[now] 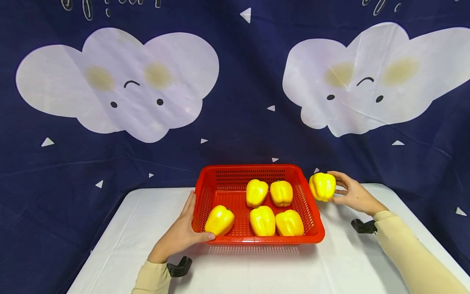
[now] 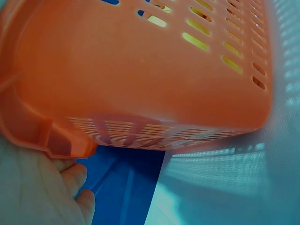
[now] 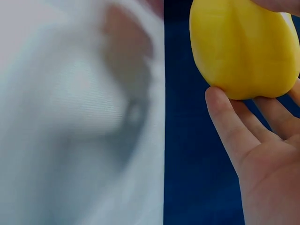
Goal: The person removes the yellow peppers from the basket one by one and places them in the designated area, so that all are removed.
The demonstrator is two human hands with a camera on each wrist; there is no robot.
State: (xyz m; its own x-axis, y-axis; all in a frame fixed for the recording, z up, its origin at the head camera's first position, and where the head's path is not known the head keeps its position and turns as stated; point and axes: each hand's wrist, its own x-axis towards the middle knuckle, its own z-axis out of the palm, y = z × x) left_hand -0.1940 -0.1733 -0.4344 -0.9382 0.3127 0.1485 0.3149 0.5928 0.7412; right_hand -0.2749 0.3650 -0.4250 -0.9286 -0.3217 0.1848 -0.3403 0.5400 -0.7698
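A red plastic basket (image 1: 315, 239) holds several yellow bell peppers (image 1: 262, 221); one of them lies apart at the near left corner. My left hand (image 1: 180, 234) grips the basket at that corner, thumb on the front rim and fingers along the left side. From the left wrist, the basket's outer wall (image 2: 131, 70) fills most of the view, with the hand (image 2: 42, 192) at its rim. Just beyond the basket's right rim, my right hand (image 1: 354, 196) holds another yellow bell pepper (image 1: 322, 186) between thumb and fingers. The right wrist view shows this pepper (image 3: 243, 51) at the fingertips.
The basket stands on a table with a white cloth (image 1: 257, 273). Behind the table hangs a dark blue curtain (image 1: 249, 122) printed with white clouds and small triangles. A black wrist device (image 1: 180, 267) sits at the left cuff, another (image 1: 363, 226) at the right.
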